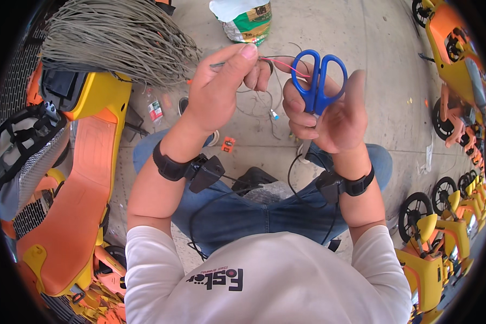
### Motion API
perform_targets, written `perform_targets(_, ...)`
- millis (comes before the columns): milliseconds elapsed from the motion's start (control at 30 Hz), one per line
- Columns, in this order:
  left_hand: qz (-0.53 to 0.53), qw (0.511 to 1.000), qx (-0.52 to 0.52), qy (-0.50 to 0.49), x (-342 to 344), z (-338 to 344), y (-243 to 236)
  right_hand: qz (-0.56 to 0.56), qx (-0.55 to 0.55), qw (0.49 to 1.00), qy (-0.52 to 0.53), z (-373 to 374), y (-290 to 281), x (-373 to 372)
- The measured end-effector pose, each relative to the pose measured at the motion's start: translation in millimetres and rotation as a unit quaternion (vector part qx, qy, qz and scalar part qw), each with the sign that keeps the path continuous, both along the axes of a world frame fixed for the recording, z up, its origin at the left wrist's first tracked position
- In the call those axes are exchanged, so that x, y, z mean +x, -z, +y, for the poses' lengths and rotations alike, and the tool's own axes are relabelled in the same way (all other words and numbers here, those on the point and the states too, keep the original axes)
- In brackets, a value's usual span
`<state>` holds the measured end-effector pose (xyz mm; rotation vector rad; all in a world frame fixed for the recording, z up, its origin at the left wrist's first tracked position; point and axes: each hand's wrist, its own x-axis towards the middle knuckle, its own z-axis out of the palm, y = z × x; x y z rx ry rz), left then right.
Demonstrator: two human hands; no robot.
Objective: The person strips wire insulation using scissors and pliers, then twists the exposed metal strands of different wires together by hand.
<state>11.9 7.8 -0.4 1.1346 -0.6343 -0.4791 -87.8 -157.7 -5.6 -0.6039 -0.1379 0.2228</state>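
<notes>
My left hand [221,86] is closed, thumb and fingers pinching a grey cable [217,65] whose short end pokes out on the left. From that pinch a thin red wire [292,71] and a dark strand stretch across toward my other hand. Palm up, my right hand [335,121] has its fingers curled around a pair of scissors [319,102]. Their blue handle loops stand up, and the blades point back toward me, partly hidden by the fingers. The red wire's far end reaches the fingers beside the scissors; whether they grip it is unclear.
A big bundle of grey cables [113,40] lies on a yellow and orange scooter [83,178] at left. Ahead stands a white and green sack [248,24]. A red-labelled bottle [154,109] and loose wire [275,129] lie on the floor. More scooters [434,259] line the right.
</notes>
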Motion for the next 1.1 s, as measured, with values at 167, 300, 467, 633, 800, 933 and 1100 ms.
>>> perform_targets(167,0.021,1.0,0.005,-0.004,-2,1,-4,0.033,-0.038,0.998,0.023,1,-5,2)
perform_targets(300,0.015,1.0,0.006,-0.001,-1,2,-4,0.054,-0.054,0.995,0.06,-3,-7,5)
perform_targets(467,0.019,0.999,0.027,-0.028,-1,3,-3,0.16,-0.154,0.956,0.194,-35,25,28)
perform_targets(633,0.011,0.997,0.044,-0.06,9,12,-2,0.353,-0.333,0.827,0.285,-82,164,52)
perform_targets(800,0.005,0.985,0.081,-0.15,14,23,-3,0.555,-0.497,0.657,0.115,-84,314,-17)
perform_targets(933,-0.005,0.985,0.083,-0.153,16,27,5,0.58,-0.53,0.619,0.002,-47,388,-60)
perform_targets(1100,0.0,0.974,0.136,-0.183,11,36,14,0.547,-0.648,0.53,-0.014,-5,416,-54)
